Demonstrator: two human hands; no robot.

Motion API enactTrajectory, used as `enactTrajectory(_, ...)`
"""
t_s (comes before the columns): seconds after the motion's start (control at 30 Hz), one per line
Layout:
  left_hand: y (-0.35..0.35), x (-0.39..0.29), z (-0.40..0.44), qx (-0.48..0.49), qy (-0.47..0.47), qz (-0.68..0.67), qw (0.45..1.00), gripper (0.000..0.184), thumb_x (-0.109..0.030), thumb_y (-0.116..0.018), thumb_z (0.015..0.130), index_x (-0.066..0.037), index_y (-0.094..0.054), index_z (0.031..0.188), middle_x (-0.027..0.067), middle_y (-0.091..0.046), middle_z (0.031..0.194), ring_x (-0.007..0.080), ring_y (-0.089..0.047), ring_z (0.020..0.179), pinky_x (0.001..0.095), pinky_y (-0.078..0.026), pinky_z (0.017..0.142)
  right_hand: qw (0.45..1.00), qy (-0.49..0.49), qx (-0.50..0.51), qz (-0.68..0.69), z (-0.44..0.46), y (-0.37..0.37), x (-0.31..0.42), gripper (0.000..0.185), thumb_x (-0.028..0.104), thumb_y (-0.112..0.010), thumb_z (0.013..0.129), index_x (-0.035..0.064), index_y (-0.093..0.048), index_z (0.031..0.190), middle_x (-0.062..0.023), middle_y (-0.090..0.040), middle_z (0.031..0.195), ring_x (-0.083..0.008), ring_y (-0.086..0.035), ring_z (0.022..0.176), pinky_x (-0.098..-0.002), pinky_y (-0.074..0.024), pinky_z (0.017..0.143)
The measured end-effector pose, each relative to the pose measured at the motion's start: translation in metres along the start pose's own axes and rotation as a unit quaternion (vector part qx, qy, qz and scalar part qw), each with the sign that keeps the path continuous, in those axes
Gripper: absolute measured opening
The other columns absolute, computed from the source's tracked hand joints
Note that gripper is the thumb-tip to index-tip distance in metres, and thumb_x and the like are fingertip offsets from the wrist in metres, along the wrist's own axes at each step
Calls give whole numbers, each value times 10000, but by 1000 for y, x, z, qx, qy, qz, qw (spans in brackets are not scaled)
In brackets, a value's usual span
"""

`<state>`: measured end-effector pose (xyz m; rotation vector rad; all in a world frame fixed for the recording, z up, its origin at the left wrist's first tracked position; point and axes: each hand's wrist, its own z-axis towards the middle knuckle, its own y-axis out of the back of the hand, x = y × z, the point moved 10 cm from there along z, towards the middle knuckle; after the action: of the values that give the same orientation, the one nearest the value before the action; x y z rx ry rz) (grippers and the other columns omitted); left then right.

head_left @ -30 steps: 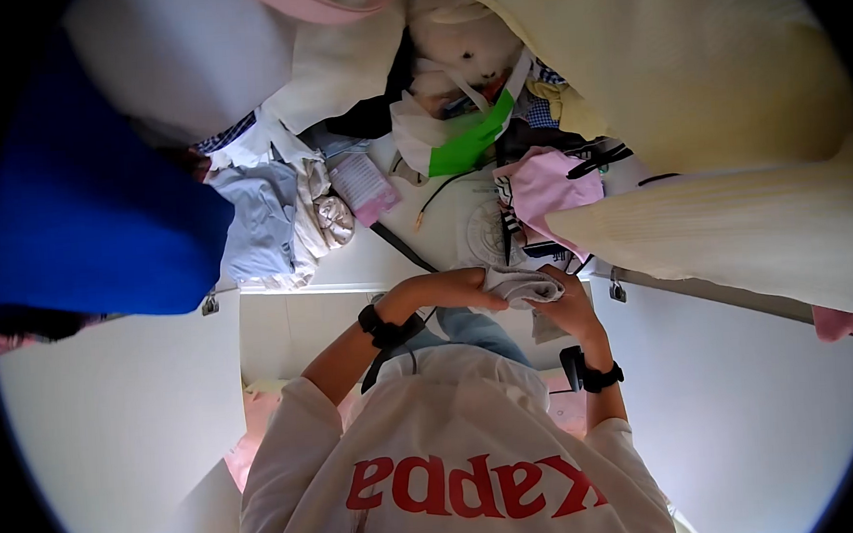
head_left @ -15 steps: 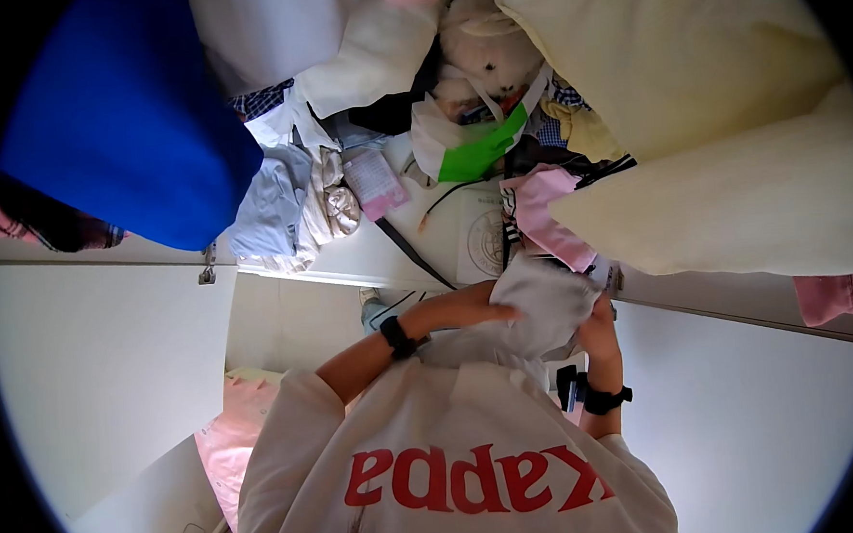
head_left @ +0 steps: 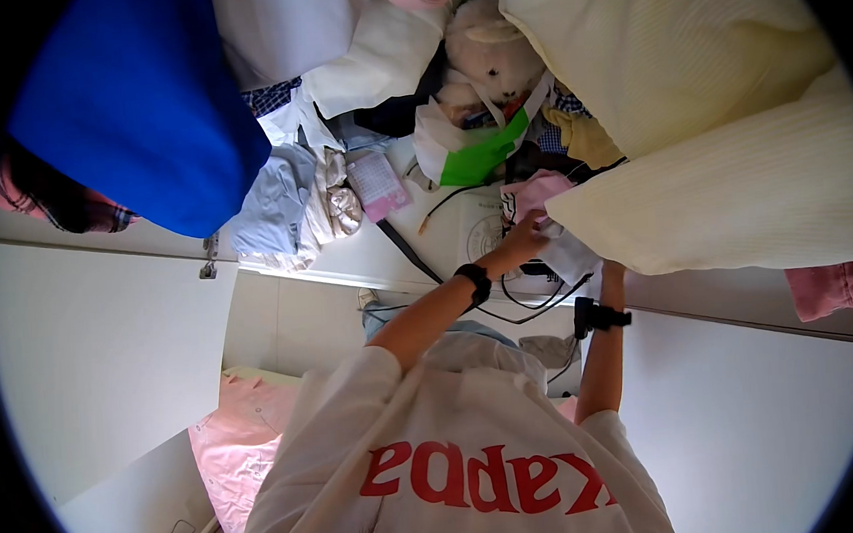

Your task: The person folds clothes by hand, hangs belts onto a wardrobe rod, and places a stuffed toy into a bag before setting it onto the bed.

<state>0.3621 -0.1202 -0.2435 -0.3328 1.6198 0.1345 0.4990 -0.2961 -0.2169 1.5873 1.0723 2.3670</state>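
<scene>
A folded white-grey garment [head_left: 571,254] lies at the front right of the cabinet shelf, next to folded pink clothing [head_left: 541,191]. My left hand [head_left: 520,244] is closed at the garment's left edge, fingertips close to the pink clothing. At its right edge is my right hand [head_left: 613,272], reaching up under a hanging cream knit garment [head_left: 703,209]. That knit hides the fingers of my right hand.
A blue garment [head_left: 149,117] hangs at the left. On the shelf [head_left: 349,261] are a plush toy [head_left: 493,55], a white-green bag [head_left: 478,153], a pink-white packet [head_left: 378,184], a black strap [head_left: 408,251] and light-blue clothing [head_left: 274,202]. Cabinet doors [head_left: 113,350] stand open on both sides.
Both hands have moved forward, away from my body, carrying the white-grey garment from in front of my chest to the shelf beside the pink clothing. Black cables now show below my hands.
</scene>
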Motion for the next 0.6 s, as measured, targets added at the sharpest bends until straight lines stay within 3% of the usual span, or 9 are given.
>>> enactTrajectory(0.07, 23, 45, 4, -114, -17, 111, 987, 478, -156, -561, 774, 1, -369, 1183, 148, -471, 1142, 215, -498, 1025, 334, -427, 804, 994, -12, 11, -107, -1, -14, 37, 350, 158, -532, 795, 0, -481, 1103, -144, -522, 1086, -286, -484, 1000, -369, -376, 853)
enactTrajectory(0.17, 41, -1, -47, -127, 13, 262, 957, 357, -81, -506, 778, 15, -421, 1112, 154, -525, 1036, 246, -550, 920, 329, -451, 750, 978, 35, -29, -205, -6, -37, 105, 320, 200, -517, 791, 16, -532, 1052, -199, -530, 1052, -370, -460, 1003, -434, -359, 844)
enactTrajectory(0.27, 57, 13, -80, -19, 31, 264, 964, 275, -80, -495, 784, 5, -473, 1045, 152, -566, 937, 264, -567, 845, 332, -457, 725, 963, 54, 34, -261, -11, -71, 134, 351, 240, -515, 799, 21, -518, 1074, -211, -512, 1077, -388, -454, 1005, -479, -336, 852)
enactTrajectory(0.37, 89, 22, -116, 13, 69, 238, 969, 240, -93, -500, 786, -18, -507, 1013, 134, -587, 879, 259, -575, 815, 336, -454, 721, 968, 104, 51, -224, 1, -95, 132, 417, 297, -507, 804, 19, -482, 1113, -240, -478, 1103, -433, -437, 994, -505, -323, 853)
enactTrajectory(0.47, 129, 20, -149, 6, 98, 299, 949, 228, -94, -501, 787, -35, -517, 1006, 126, -592, 864, 261, -577, 802, 336, -454, 714, 961, 143, 89, -219, 5, -94, 158, 456, 320, -500, 804, 16, -450, 1140, -246, -457, 1122, -435, -420, 995, -505, -329, 846)
enactTrajectory(0.5, 142, 19, -156, -10, 99, 298, 949, 227, -93, -503, 786, -31, -518, 1004, 125, -592, 866, 263, -576, 804, 335, -454, 713, 947, 134, 109, -271, 12, -90, 187, 454, 317, -498, 805, 16, -447, 1141, -246, -452, 1127, -429, -418, 997, -502, -333, 842)
enactTrajectory(0.57, 164, 18, -165, -39, 101, 293, 950, 227, -93, -505, 783, -24, -521, 999, 121, -592, 869, 266, -574, 808, 332, -455, 713, 933, 139, 0, -333, 33, -104, 111, 452, 314, -495, 800, 21, -444, 1141, -243, -434, 1147, -408, -421, 988, -490, -337, 837)
enactTrajectory(0.6, 173, 23, -168, -51, 116, 294, 947, 248, -91, -505, 770, -29, -518, 1010, 132, -579, 904, 287, -555, 851, 348, -443, 743, 927, 137, -19, -350, 34, -108, 109, 463, 300, -525, 773, 30, -444, 1140, -237, -439, 1145, -394, -432, 984, -477, -340, 844)
